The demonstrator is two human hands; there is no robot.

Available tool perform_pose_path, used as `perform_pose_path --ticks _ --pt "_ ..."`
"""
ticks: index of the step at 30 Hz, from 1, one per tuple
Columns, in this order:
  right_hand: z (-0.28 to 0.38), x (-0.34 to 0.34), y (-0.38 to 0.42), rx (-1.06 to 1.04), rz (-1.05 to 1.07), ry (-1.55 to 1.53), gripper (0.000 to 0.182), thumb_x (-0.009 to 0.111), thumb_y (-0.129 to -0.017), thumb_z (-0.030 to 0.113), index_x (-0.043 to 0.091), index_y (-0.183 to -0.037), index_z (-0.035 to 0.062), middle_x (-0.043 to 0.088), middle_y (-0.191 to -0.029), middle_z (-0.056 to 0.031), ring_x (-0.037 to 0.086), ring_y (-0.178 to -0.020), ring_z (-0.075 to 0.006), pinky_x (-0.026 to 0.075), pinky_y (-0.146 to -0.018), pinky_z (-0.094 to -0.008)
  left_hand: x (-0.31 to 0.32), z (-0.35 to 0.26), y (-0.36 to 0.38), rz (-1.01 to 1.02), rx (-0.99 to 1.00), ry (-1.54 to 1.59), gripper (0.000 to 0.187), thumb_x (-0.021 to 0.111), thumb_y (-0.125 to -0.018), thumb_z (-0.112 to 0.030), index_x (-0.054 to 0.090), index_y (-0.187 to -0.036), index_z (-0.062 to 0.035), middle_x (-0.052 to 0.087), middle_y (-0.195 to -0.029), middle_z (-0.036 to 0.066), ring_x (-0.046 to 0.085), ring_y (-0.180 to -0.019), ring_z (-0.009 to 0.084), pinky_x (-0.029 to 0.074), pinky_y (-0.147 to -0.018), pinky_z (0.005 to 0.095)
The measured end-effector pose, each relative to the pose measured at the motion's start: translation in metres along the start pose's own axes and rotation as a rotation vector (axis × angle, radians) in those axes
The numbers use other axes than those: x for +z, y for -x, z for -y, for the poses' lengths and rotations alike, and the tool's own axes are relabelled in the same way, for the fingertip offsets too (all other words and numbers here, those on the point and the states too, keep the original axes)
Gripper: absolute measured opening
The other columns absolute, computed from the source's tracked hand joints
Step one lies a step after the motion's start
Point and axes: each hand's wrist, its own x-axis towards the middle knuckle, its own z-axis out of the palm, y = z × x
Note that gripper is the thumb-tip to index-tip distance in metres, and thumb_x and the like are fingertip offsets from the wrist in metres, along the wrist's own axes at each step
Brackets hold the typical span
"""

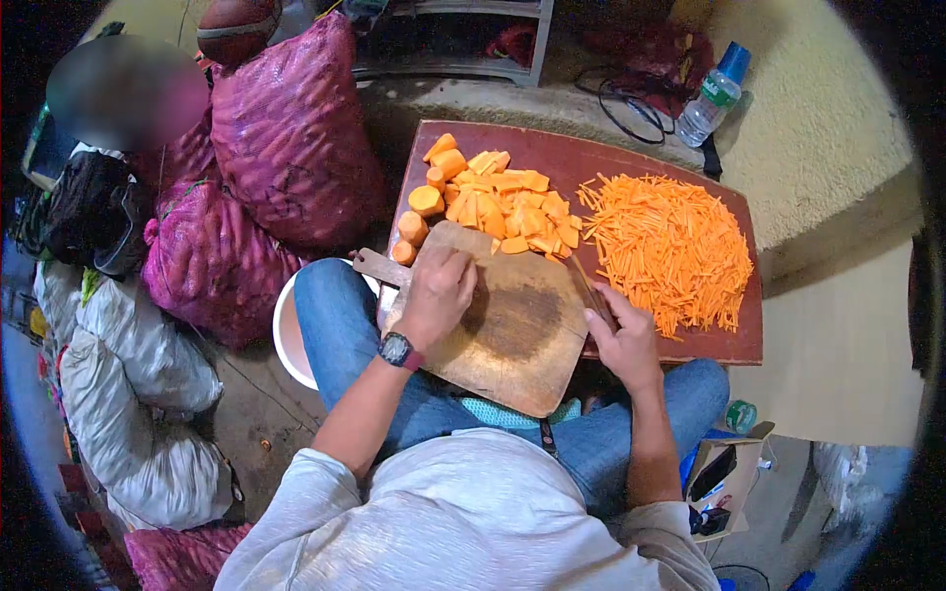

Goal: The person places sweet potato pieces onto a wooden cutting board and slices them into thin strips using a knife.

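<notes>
A worn wooden cutting board [527, 355] with a dark patch in its middle lies across my lap, its handle pointing left. My left hand [439, 295], with a watch at the wrist, rests on the board's left side with fingers curled; whatever may be under them is hidden. At the board's right edge, my right hand [626, 340] is closed around a knife [596, 295], its blade seen almost edge-on. Just beyond the board lie cut carrot pieces [493, 197], some thick chunks and some flat slices. A heap of carrot strips [675, 256] sits to the right of the knife.
The carrots lie on a dark red board [581, 148]. A white basin [293, 340] is partly under my left leg. Pink mesh sacks [296, 138] and white sacks [138, 424] stand at left, near another person. A water bottle [711, 98] stands back right; an open box [724, 483] sits lower right.
</notes>
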Motion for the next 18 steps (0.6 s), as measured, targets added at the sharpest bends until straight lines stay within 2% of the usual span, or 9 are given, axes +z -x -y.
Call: perform_pose_path --ticks 1,2,3,6,8,10,11,17,18 --pt "0.003 -0.001 0.000 0.001 -0.003 0.004 0.039 0.075 -0.098 0.010 0.069 -0.134 -0.0028 0.080 -0.099 -0.0182 0.079 -0.084 -0.0282 0.061 -0.073 -0.0399 -0.005 -0.012 0.001 0.027 -0.170 0.243 0.023 0.073 -0.095 -0.005 0.075 -0.115 0.0039 0.076 -0.103 0.017 0.072 -0.096 0.0320 0.058 -0.086 0.0409" --pt "0.005 -0.001 0.002 0.169 0.096 -0.158 0.039 0.074 -0.099 0.009 0.069 -0.136 -0.0035 0.079 -0.099 -0.0130 0.075 -0.081 -0.0204 0.059 -0.071 -0.0355 -0.011 -0.024 0.002 0.059 -0.341 0.488 0.024 0.072 -0.097 -0.004 0.075 -0.119 0.0055 0.079 -0.106 0.018 0.075 -0.094 0.0283 0.059 -0.084 0.0379" --pt "0.008 -0.001 0.006 0.339 0.193 -0.321 0.040 0.074 -0.100 0.008 0.068 -0.137 -0.0042 0.079 -0.098 -0.0078 0.070 -0.079 -0.0126 0.056 -0.069 -0.0312 -0.020 -0.035 0.002 0.258 -0.537 0.595 0.029 0.071 -0.101 -0.007 0.073 -0.127 0.0061 0.080 -0.115 0.019 0.077 -0.102 0.0232 0.059 -0.086 0.0364" --pt "0.025 0.003 0.014 0.410 0.256 -0.421 0.041 0.074 -0.101 0.008 0.067 -0.139 -0.0057 0.076 -0.098 -0.0035 0.063 -0.078 -0.0062 0.053 -0.067 -0.0270 -0.003 -0.060 0.025 0.112 -0.383 0.636 0.028 0.071 -0.099 -0.004 0.075 -0.126 0.0038 0.080 -0.113 0.020 0.077 -0.102 0.0279 0.059 -0.088 0.0384" --pt "0.027 0.003 0.020 0.472 0.335 -0.349 0.041 0.074 -0.100 0.008 0.068 -0.138 -0.0063 0.077 -0.098 -0.0046 0.066 -0.080 -0.0083 0.055 -0.068 -0.0285 -0.013 -0.065 0.026 0.134 -0.280 0.550 0.028 0.072 -0.096 -0.001 0.075 -0.124 0.0044 0.078 -0.110 0.022 0.077 -0.101 0.0334 0.059 -0.089 0.0394" --pt "0.032 0.009 0.027 0.385 0.299 -0.395 0.040 0.074 -0.100 0.009 0.068 -0.137 -0.0068 0.077 -0.095 -0.0058 0.067 -0.082 -0.0096 0.056 -0.071 -0.0300 -0.017 -0.061 0.029 0.179 -0.188 0.527 0.028 0.074 -0.093 0.002 0.074 -0.121 0.0044 0.076 -0.108 0.022 0.075 -0.101 0.0383 0.059 -0.089 0.0401" --pt "0.037 0.009 0.027 0.431 0.325 -0.332 0.039 0.074 -0.101 0.011 0.068 -0.135 -0.0075 0.077 -0.096 -0.0091 0.068 -0.086 -0.0103 0.057 -0.076 -0.0305 -0.020 -0.059 0.030 0.180 -0.190 0.531 0.028 0.074 -0.093 0.002 0.074 -0.121 0.0044 0.076 -0.108 0.022 0.075 -0.101 0.0383 0.059 -0.089 0.0401" --pt "0.049 0.021 0.023 0.370 0.341 -0.346 0.040 0.072 -0.102 0.012 0.066 -0.137 -0.0067 0.075 -0.096 -0.0107 0.067 -0.086 -0.0101 0.057 -0.076 -0.0314 -0.030 -0.063 0.028 0.347 -0.311 0.642 0.025 0.072 -0.090 0.005 0.072 -0.116 0.0062 0.069 -0.113 0.023 0.068 -0.105 0.0448 0.057 -0.090 0.0460" --pt "0.051 0.024 0.022 0.374 0.343 -0.344 0.040 0.072 -0.102 0.012 0.066 -0.137 -0.0067 0.075 -0.096 -0.0107 0.067 -0.086 -0.0101 0.057 -0.076 -0.0314 -0.029 -0.064 0.029 0.278 -0.208 0.604 0.027 0.073 -0.087 0.006 0.073 -0.114 0.0045 0.068 -0.111 0.022 0.069 -0.102 0.0431 0.057 -0.086 0.0455"
